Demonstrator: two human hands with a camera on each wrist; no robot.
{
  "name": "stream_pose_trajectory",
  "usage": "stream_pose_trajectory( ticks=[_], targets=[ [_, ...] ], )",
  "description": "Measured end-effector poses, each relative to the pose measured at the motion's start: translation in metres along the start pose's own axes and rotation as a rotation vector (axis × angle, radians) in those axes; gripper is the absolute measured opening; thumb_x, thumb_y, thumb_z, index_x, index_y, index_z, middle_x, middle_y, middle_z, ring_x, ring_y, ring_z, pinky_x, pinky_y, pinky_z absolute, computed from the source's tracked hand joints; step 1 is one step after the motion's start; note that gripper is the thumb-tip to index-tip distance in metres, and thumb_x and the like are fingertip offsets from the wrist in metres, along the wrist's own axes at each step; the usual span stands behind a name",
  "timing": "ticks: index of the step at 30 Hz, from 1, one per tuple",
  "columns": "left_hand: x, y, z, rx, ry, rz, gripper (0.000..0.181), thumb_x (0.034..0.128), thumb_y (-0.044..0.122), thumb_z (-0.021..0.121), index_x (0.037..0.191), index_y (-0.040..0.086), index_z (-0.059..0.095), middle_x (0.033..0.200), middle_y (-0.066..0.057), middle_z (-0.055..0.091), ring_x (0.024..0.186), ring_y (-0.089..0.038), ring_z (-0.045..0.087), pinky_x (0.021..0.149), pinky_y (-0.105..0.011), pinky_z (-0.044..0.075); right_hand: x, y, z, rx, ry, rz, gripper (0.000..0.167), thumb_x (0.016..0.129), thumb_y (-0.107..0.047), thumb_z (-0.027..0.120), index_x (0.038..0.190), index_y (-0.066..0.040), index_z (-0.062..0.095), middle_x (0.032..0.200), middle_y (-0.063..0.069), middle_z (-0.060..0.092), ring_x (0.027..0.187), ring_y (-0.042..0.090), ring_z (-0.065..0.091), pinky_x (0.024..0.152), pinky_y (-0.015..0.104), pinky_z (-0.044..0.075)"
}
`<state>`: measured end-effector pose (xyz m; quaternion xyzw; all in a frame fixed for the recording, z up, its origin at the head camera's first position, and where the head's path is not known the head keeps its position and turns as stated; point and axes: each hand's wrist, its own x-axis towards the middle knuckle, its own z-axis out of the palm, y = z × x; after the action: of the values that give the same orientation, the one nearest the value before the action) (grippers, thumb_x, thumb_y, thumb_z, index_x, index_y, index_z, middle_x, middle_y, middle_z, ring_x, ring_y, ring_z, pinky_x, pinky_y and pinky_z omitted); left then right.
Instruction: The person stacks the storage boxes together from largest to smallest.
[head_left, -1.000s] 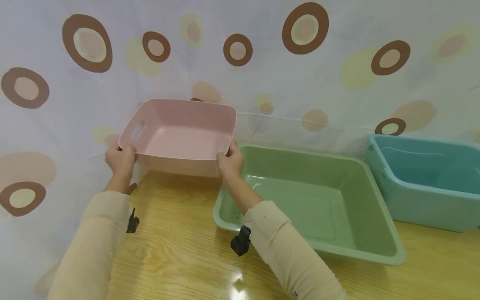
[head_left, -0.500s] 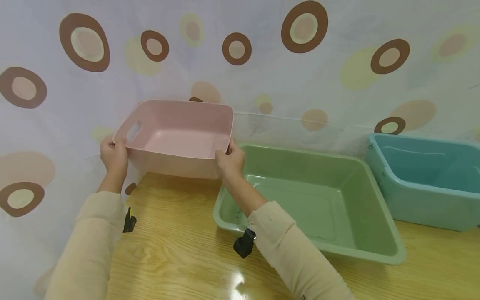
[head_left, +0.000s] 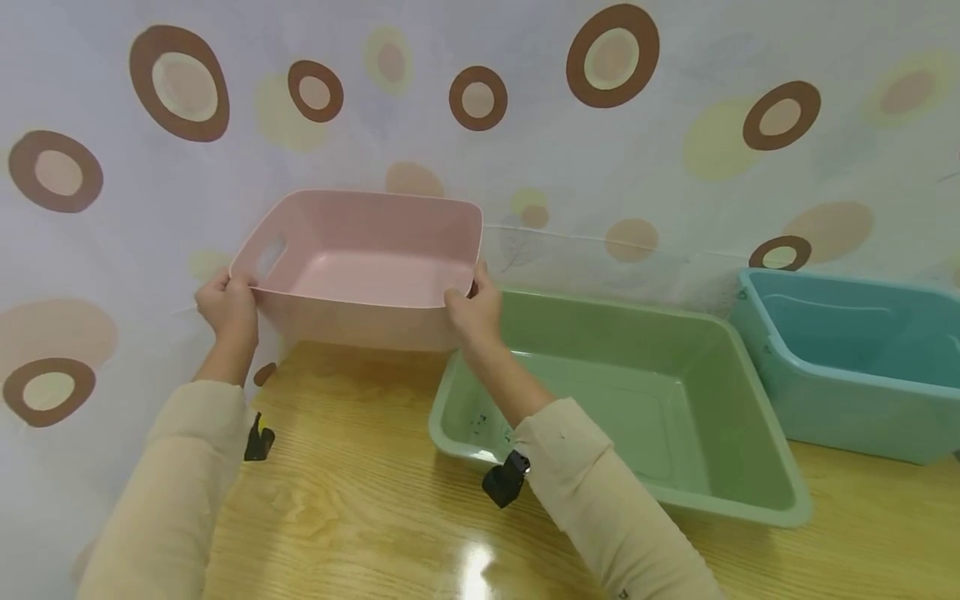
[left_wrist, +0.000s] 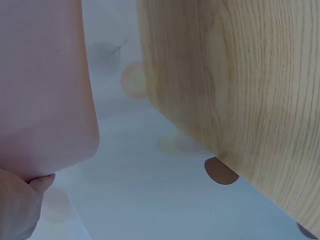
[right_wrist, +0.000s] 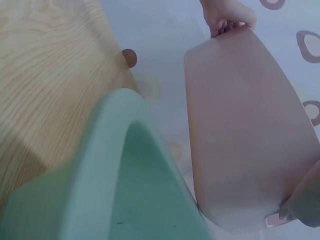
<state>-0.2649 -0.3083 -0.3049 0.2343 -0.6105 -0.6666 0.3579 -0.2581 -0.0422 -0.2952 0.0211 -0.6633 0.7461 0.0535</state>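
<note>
A pink bin (head_left: 375,279) hangs above the table's back left, its open top tilted toward the head camera. My left hand (head_left: 231,312) grips its near left corner, thumb over the rim. At the near right corner my right hand (head_left: 476,308) pinches the rim, with fingers partly behind the wall. In the left wrist view the bin's outer wall (left_wrist: 42,90) fills the left side, the left hand (left_wrist: 19,205) beneath it. The right wrist view shows the bin's outside (right_wrist: 245,120) between the left hand (right_wrist: 227,15) and the right hand (right_wrist: 306,200).
A large green basin (head_left: 757,417) stands right of the pink bin, its left part below my right forearm. A blue-green bin (head_left: 847,408) is at the far right. Behind the wooden table (head_left: 337,500) hangs a sheet with printed circles (head_left: 570,150).
Over the last second the left hand has moved slightly left along the rim. The bin and right hand have shifted a little right and up in the last half second.
</note>
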Motion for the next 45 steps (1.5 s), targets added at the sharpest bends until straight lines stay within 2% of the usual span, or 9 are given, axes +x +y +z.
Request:
stream_pose_trajectory(
  ticks=[3,7,12,16,23,27,31,36,45],
  targets=[
    [-0.002,0.003,0.004,-0.009,-0.021,0.025,0.038,0.068,-0.008,0.048,0.043,0.02,0.055,0.046,0.013,0.047,0.042,-0.002,0.037,0.042,-0.014,0.034,0.003,-0.004,-0.008,-0.028,-0.022,0.021,0.078,0.076,0.01,0.04,0.147,-0.004,0.013,0.156,0.007,0.014,0.14,0.016,0.023,0.092,0.024,0.036],
    [-0.005,0.005,0.009,0.023,-0.034,0.087,0.041,0.0674,-0.007,0.048,0.04,0.023,0.053,0.048,0.014,0.046,0.054,-0.003,0.038,0.047,-0.014,0.033,0.006,-0.007,-0.02,-0.068,-0.087,0.04,0.081,0.077,0.009,0.04,0.149,-0.009,0.008,0.157,0.005,0.011,0.142,0.017,0.016,0.104,0.027,0.031],
    [-0.007,0.004,0.013,0.053,-0.056,0.148,0.043,0.0658,-0.008,0.047,0.035,0.022,0.047,0.039,0.016,0.037,0.049,-0.004,0.031,0.043,-0.016,0.027,0.007,-0.008,-0.03,-0.061,-0.143,0.01,0.081,0.074,0.011,0.037,0.149,-0.011,0.017,0.152,0.01,0.026,0.137,0.023,0.027,0.105,0.034,0.03],
    [-0.011,0.005,0.016,0.051,-0.062,0.128,0.04,0.0647,-0.008,0.046,0.035,0.018,0.043,0.035,0.013,0.031,0.039,-0.004,0.022,0.038,-0.017,0.023,0.007,-0.012,-0.035,-0.03,-0.148,-0.008,0.084,0.07,0.014,0.036,0.149,-0.008,0.015,0.151,0.014,0.027,0.131,0.022,0.031,0.104,0.033,0.03],
    [-0.019,0.007,0.024,0.051,-0.077,0.059,0.034,0.0682,-0.006,0.048,0.043,0.016,0.054,0.041,0.013,0.044,0.044,-0.005,0.034,0.042,-0.015,0.032,0.011,-0.021,-0.051,-0.036,-0.153,-0.03,0.064,0.07,0.014,0.034,0.132,-0.002,0.038,0.127,0.014,0.044,0.103,0.02,0.04,0.084,0.03,0.034],
    [-0.025,0.007,0.03,0.126,-0.143,0.075,0.028,0.0699,-0.004,0.048,0.079,0.001,0.074,0.073,0.002,0.069,0.066,-0.002,0.049,0.052,-0.013,0.039,0.01,-0.026,-0.062,-0.021,-0.161,-0.036,0.07,0.07,0.015,0.034,0.138,-0.004,0.035,0.132,0.013,0.042,0.108,0.02,0.04,0.088,0.03,0.036],
    [-0.031,0.006,0.033,0.111,-0.221,0.085,0.033,0.0727,-0.005,0.046,0.097,-0.01,0.067,0.116,-0.015,0.064,0.076,-0.004,0.055,0.054,-0.012,0.042,0.007,-0.029,-0.069,-0.003,-0.184,-0.04,0.081,0.071,0.015,0.033,0.147,-0.007,0.021,0.145,0.015,0.032,0.122,0.02,0.037,0.094,0.031,0.034],
    [-0.035,0.001,0.034,0.006,-0.287,0.087,0.035,0.0706,-0.008,0.043,0.096,-0.008,0.067,0.125,-0.019,0.057,0.107,-0.012,0.058,0.078,-0.015,0.047,0.004,-0.033,-0.074,0.024,-0.214,-0.048,0.086,0.071,0.016,0.032,0.15,-0.007,0.009,0.153,0.012,0.02,0.135,0.022,0.027,0.098,0.032,0.031],
    [-0.041,0.001,0.038,-0.013,-0.453,0.076,0.066,0.0686,-0.01,0.036,0.135,-0.006,0.042,0.143,-0.016,0.04,0.135,-0.02,0.036,0.111,-0.027,0.031,0.001,-0.039,-0.088,0.104,-0.213,0.027,0.088,0.072,0.018,0.03,0.149,-0.008,-0.003,0.157,0.009,0.005,0.14,0.017,0.016,0.098,0.028,0.03]
  ],
)
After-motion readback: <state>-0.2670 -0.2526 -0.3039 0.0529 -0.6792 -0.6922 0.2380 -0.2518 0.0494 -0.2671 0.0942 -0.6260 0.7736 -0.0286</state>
